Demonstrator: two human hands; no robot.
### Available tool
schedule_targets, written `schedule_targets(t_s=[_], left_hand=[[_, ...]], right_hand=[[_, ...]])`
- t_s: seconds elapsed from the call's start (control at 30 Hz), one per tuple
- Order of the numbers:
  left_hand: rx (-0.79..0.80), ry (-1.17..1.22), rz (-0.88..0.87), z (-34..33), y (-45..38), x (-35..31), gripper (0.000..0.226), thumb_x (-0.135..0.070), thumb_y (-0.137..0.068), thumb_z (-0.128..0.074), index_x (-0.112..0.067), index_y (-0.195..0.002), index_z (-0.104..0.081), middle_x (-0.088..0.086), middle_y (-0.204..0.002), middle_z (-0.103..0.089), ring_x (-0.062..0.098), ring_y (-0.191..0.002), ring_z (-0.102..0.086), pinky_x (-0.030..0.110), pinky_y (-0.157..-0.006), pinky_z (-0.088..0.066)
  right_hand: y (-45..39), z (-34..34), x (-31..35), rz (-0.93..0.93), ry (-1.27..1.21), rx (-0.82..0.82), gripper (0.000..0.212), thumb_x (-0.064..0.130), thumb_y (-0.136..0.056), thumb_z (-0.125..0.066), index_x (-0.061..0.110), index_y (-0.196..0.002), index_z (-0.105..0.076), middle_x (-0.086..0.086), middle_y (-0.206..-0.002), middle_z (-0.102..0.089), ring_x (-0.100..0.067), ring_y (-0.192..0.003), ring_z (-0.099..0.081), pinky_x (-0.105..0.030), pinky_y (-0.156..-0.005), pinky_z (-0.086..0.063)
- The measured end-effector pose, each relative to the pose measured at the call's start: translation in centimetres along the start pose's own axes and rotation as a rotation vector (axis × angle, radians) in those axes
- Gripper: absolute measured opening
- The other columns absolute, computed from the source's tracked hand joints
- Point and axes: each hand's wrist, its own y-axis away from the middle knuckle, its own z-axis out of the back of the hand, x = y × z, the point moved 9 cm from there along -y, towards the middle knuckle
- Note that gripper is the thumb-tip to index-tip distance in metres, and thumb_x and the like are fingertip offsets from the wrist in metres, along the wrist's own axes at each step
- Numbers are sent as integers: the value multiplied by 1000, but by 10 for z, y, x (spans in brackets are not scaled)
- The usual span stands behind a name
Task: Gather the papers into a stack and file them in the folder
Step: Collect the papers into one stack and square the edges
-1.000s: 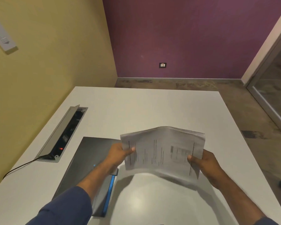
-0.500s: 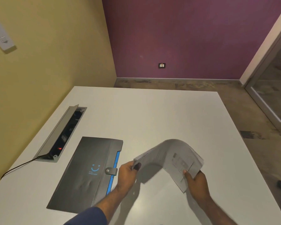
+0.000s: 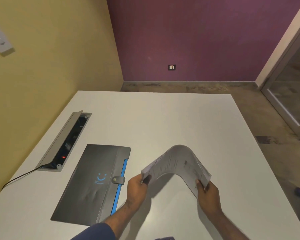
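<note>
Now both hands, left and right, grip the arched papers above the worktop, beside the closed folder.

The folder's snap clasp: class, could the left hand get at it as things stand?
Probably not yet: the left hand is beside the clasp with nothing between, but it grips the papers.

An office meeting room: a white table with a built-in power box at left, glass door far right.
</note>
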Motion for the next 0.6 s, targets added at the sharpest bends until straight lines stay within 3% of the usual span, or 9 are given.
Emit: schedule_targets(t_s=[0.13,0.23,0.3,0.43,0.53,0.6], left_hand=[[-2,-3,51,-2,5,8,30,-19,-97,-60,-7,-123,-67,-2,-95,-71,15,-89,-66,8,-57,-50],[24,-23,46,-3,4,11,32,-20,-97,-59,-9,-127,-64,-1,-102,-70,15,-94,-63,7,-59,-50],[20,-60,28,1,-2,4,25,-18,-98,-58,-8,-118,-69,-2,-96,-71,13,-89,-64,11,-62,-51],[19,-142,20,20,-30,-12,19,-16,-97,-57,-5,-105,-71,2,-93,-72,21,-87,-66,37,-78,-56],[57,-157,6,36,-52,-28,19,-14,-95,-57,-9,-109,-69,6,-102,-74,24,-95,-70,38,-83,-57],[76,-150,14,44,-62,-37,26,-14,-95,-57,-13,-119,-67,3,-111,-73,22,-101,-69,31,-81,-55]], right_hand=[[4,0,-4,-32,14,9,33,11,-92,-59,9,-60,-52,7,-44,-35,-9,-43,-27,-21,-42,-24],[5,-1,0,-47,38,34,45,9,-92,-59,21,-53,-39,11,-35,-31,-5,-39,-27,-20,-43,-24],[2,1,5,-65,21,64,40,10,-92,-58,22,-57,-44,12,-45,-40,-10,-44,-36,-25,-46,-27],[-6,-3,11,-118,-25,232,13,9,-92,-58,7,-81,-65,-2,-62,-58,-17,-58,-50,-27,-54,-38],[-5,-10,15,-148,-2,444,11,10,-92,-58,15,-91,-68,-1,-68,-64,-16,-61,-55,-27,-59,-44],[-2,-14,15,-197,-24,532,16,11,-93,-58,16,-105,-67,-3,-80,-71,-19,-70,-63,-32,-63,-50]])
